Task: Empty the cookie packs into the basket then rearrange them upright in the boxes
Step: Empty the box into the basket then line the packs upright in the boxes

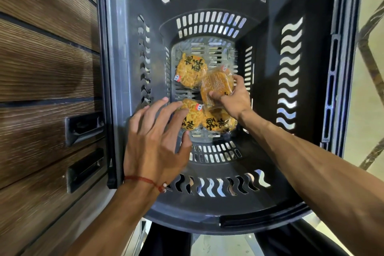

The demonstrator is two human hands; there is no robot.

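Left hand (153, 137), red thread (145, 180) on wrist, nearest the lens: fingers spread and relaxed, grasping nothing, fingertips over the near-left cookie pack (192, 115); contact unclear. Right hand (234, 97) reaches deeper and pinches a reversed pack (217, 86), printed back up, tilted over the others. Near-right pack (218, 122) lies flat under that wrist, far-left pack (191, 70) flat beside the held one. All four are at the bottom of the dark slotted basket (128, 48). Wood-panelled wall (41, 48) to the left.
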